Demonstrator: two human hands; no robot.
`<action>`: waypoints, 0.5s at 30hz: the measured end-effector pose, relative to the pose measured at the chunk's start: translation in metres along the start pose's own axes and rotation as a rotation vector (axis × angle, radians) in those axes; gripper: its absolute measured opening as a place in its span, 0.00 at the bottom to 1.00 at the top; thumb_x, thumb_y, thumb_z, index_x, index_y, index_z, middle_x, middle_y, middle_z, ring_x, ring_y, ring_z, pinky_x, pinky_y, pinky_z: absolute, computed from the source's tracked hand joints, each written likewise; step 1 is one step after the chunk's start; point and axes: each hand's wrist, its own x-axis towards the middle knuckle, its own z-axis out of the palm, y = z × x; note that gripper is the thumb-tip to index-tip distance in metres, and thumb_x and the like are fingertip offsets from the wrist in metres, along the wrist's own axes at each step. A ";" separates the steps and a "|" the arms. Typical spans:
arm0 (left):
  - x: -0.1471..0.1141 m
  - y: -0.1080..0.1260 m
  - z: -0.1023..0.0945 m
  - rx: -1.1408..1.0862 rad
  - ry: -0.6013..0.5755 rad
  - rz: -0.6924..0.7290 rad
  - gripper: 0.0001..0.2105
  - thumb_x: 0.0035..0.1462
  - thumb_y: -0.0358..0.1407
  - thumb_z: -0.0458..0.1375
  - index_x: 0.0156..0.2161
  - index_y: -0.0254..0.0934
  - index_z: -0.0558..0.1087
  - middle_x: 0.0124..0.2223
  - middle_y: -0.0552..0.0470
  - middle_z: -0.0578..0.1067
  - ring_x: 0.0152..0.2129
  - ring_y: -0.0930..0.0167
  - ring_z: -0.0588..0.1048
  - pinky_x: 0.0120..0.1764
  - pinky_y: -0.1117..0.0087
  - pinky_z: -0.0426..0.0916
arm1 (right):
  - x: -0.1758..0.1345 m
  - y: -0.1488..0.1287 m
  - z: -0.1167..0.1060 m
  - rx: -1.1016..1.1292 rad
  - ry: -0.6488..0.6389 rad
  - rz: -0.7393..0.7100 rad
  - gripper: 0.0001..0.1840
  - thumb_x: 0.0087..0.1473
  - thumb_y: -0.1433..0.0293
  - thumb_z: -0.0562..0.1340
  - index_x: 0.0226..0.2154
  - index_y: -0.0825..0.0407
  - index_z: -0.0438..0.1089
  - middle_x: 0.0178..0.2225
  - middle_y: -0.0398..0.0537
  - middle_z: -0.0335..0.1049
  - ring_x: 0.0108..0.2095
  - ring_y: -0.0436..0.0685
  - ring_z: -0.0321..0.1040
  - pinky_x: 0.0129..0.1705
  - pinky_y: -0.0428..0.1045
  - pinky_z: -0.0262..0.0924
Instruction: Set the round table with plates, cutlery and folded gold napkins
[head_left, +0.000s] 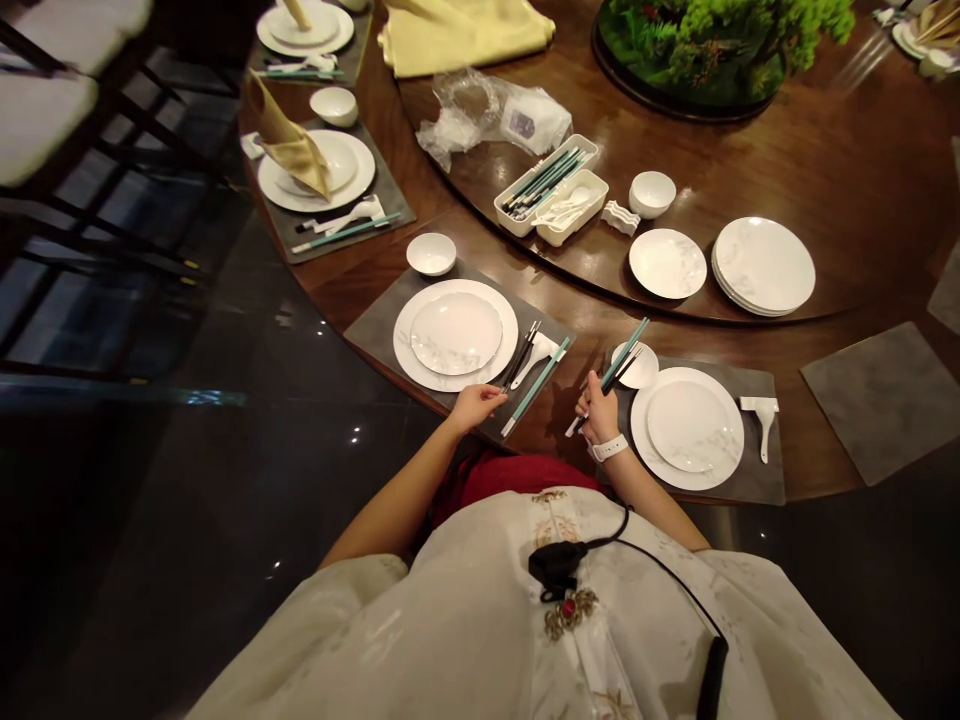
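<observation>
A: State of the grips?

B: Left hand (477, 406): thumb and fingertips almost together at the near ends of the dark chopsticks (522, 355); whether they bear any weight, cannot tell. Right hand (598, 412): fingers curled tightly round a bundle of teal and black chopsticks (626, 352), which juts out past both sides of the fist.

A: What lies close by?

B: Just right of the left fingertips: a white spoon (531, 362), then teal chopsticks (536, 387) lying slantwise. Just beyond those fingertips, slightly left: a small plate (456, 333) on a large plate. Beside the right fist: a small bowl (637, 372), overlapped in view by the bundle's far ends; contact cannot be told.

A: Likely faults?

B: Judgement: an uneven pinch on the left could roll the dark pair against the spoon and skew both. On the right, slackened fingers might let a stick slide out; a rightward wrist swing could knock the bowl.

A: Farther off?

B: Beyond both grips, on the turntable: a chopstick tray (516, 222) and a spoon box (574, 229), side by side. Right of them, stacked plates (765, 265); an accidental push there appears unlikely, being well apart from either hand.
</observation>
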 end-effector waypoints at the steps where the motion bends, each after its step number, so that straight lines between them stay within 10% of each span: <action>1: 0.007 -0.005 0.000 0.036 0.012 -0.008 0.17 0.45 0.43 0.69 0.36 0.30 0.78 0.29 0.50 0.76 0.25 0.74 0.71 0.25 0.75 0.68 | -0.001 0.000 0.000 0.003 -0.006 0.007 0.34 0.39 0.48 0.74 0.27 0.48 0.52 0.15 0.26 0.46 0.13 0.40 0.41 0.15 0.41 0.38; 15: 0.012 -0.038 0.007 0.621 0.244 0.261 0.15 0.58 0.40 0.60 0.48 0.34 0.75 0.44 0.42 0.77 0.44 0.63 0.75 0.48 0.65 0.67 | -0.004 -0.003 0.001 0.024 -0.033 0.042 0.32 0.44 0.49 0.72 0.25 0.49 0.51 0.17 0.29 0.46 0.15 0.40 0.40 0.16 0.41 0.37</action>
